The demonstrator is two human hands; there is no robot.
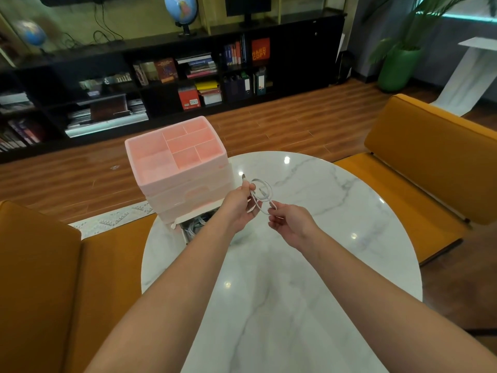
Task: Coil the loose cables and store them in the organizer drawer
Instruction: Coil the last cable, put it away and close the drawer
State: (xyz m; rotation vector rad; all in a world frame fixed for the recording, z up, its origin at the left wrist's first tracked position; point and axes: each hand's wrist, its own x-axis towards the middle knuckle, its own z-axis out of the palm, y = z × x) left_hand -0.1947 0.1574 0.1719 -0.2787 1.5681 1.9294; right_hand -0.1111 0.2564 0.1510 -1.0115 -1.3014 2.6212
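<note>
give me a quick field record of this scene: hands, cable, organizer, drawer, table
left hand: grips the coiled loops, plug end sticking up past its fingers
right hand: pinches the free strand of the cable
white cable: partly coiled, held above the table
pink organizer: on the table's left edge, top tray compartments bare
bottom drawer: pulled open, cables inside
marble table: round, white

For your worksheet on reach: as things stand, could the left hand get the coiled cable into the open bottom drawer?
Probably yes: the left hand holds the cable beside the open drawer, nothing between them.
</note>
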